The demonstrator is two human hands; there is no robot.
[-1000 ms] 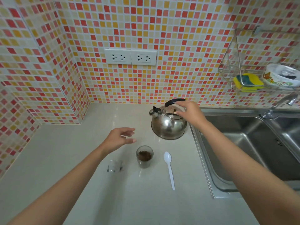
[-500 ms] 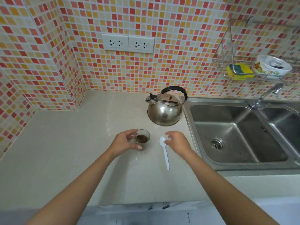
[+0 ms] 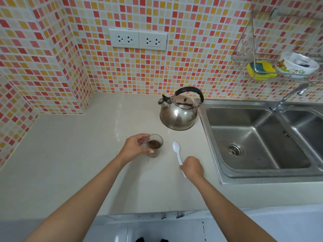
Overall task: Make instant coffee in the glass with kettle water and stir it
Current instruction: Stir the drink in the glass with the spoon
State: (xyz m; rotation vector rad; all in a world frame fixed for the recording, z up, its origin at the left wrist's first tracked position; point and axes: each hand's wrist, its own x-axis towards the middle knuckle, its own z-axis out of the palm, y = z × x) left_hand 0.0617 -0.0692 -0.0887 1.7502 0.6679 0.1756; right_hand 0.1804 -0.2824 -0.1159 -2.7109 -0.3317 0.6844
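Observation:
A small clear glass (image 3: 156, 145) with dark brown coffee in it stands on the beige counter (image 3: 70, 154). My left hand (image 3: 135, 147) wraps around the glass from its left side. A white plastic spoon (image 3: 176, 151) lies on the counter to the right of the glass, bowl pointing away from me. My right hand (image 3: 192, 167) is closed over the spoon's handle near its rear end. The steel kettle (image 3: 178, 112) with a black handle stands behind them, next to the sink.
A steel double sink (image 3: 258, 140) with a tap (image 3: 288, 98) takes up the right side. A wire rack (image 3: 279, 67) on the tiled wall holds a yellow sponge and a white bowl. Two wall sockets (image 3: 138, 39) sit above the counter.
My right hand left the kettle, came down and closed on the spoon's handle. My left hand moved to the glass and took hold of it. The camera tilted further down.

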